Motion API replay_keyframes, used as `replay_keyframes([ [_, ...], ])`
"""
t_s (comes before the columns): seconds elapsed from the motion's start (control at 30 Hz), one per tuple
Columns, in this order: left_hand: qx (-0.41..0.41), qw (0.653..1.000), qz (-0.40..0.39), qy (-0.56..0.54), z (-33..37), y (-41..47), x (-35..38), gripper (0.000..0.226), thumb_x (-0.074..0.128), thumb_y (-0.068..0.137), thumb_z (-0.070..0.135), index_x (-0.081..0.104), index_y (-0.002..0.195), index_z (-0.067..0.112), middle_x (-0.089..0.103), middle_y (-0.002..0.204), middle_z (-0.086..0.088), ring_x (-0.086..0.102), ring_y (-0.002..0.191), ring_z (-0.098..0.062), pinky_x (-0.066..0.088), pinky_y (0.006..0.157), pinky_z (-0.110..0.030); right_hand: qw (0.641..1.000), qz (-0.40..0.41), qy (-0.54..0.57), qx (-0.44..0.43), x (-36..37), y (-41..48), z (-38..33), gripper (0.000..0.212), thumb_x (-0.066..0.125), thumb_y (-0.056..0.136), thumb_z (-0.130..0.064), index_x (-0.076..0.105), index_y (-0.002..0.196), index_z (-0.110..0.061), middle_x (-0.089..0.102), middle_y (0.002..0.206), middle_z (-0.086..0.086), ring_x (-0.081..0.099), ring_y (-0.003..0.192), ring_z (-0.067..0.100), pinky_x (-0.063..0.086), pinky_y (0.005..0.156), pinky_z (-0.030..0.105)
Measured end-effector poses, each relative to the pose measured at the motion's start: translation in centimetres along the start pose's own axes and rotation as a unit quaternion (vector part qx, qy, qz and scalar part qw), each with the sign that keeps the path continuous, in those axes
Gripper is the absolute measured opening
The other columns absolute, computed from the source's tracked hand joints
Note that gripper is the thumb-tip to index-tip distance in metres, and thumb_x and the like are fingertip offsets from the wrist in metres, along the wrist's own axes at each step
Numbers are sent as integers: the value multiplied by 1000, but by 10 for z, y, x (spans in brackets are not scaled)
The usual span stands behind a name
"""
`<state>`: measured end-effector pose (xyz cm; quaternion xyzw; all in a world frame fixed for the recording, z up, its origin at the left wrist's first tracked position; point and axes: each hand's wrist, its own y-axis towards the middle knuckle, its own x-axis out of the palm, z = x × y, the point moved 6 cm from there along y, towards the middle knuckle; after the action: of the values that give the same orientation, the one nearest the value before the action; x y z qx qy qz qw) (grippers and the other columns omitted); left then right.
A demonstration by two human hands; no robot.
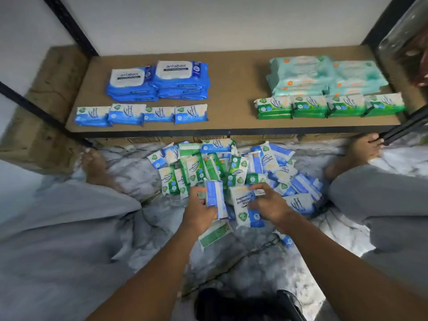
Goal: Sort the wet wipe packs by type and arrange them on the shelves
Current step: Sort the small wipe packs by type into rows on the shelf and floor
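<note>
We log a left hand (pixel 199 212) with fingers curled round a blue pack (pixel 215 198) held on edge, and a right hand (pixel 269 205) whose fingers pinch a blue-and-white pack (pixel 246 210), both just above the mixed pile (pixel 231 166) on the floor (pixel 254 262). On the shelf (pixel 231 93): Antabax stacks (pixel 159 79) and a blue row (pixel 141 115) at left — teal stacks (pixel 324 75) and a green row (pixel 328 106) at right.

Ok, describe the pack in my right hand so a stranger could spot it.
Below the shelf lies a pile of small packs. At its near edge the right hand holds a white and blue pack. Unlike the blue pack in the left hand, which is turned on edge, its printed front faces up, reading Antibacterial.
</note>
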<state>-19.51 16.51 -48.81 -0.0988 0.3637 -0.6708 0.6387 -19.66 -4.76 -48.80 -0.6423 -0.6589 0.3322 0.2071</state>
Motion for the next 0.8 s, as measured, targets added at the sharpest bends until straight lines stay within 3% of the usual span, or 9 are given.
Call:
replay_keyframes([
  [0.07,-4,999,25,-22,6,-2,-27,54,63,85,0,36,125,25,63,83,-6,60,69,-26,46,60,-32,1000,-23,0,-18,16,-3,-22,53,66,83,8,51,122,-25,56,73,13,42,57,22,33,45,27],
  [0.13,-11,999,44,-17,12,-2,-49,51,68,82,9,47,127,21,68,93,-10,65,79,-26,48,64,-30,998,-46,14,-31,30,-4,-43,63,65,85,8,43,129,-30,57,82,18,45,65,25,35,46,28],
  [0.23,2,998,56,-3,23,-3,-73,8,66,81,14,65,89,13,65,79,-8,58,62,-17,44,55,-25,997,-58,24,-45,43,-7,-74,66,64,87,8,37,134,-30,59,86,19,49,66,26,40,46,26],
  [0.33,-2,995,86,-58,29,0,-88,13,63,86,11,62,99,9,65,84,-5,58,64,-15,46,54,-21,997,-56,17,-56,50,-6,-92,64,65,88,4,38,137,-29,60,87,16,52,71,26,42,57,31],
  [0.37,-10,992,81,-94,31,1,-88,16,63,86,11,60,102,9,66,87,-7,61,67,-17,50,57,-23,997,-51,19,-57,52,-5,-95,65,65,88,3,38,137,-29,60,88,15,53,74,26,42,59,33],
  [0.43,-31,985,49,-163,35,2,-84,18,64,83,12,56,99,13,68,87,-9,65,73,-24,58,70,-41,997,-48,25,-58,55,-3,-101,66,64,88,2,37,138,-30,61,91,16,52,78,27,42,63,37],
  [0.57,-41,975,-21,-217,48,-1,-71,31,62,71,10,48,99,13,67,97,-18,64,84,-29,54,86,-54,996,-54,39,-62,60,-2,-109,65,65,85,2,40,134,-32,64,107,28,56,82,29,43,71,42],
  [0.67,-18,971,-38,-234,56,0,-68,29,60,82,5,45,105,14,66,99,-17,63,80,-28,56,68,-43,995,-54,45,-64,58,-2,-110,66,66,84,0,40,134,-33,61,110,31,53,81,28,42,66,40],
  [0.8,46,993,-12,-111,63,3,-79,38,69,80,19,36,100,16,48,88,-13,46,71,-20,41,59,-34,995,-36,57,-76,50,2,-112,62,64,87,4,39,132,-31,64,99,25,50,74,28,36,48,31],
])
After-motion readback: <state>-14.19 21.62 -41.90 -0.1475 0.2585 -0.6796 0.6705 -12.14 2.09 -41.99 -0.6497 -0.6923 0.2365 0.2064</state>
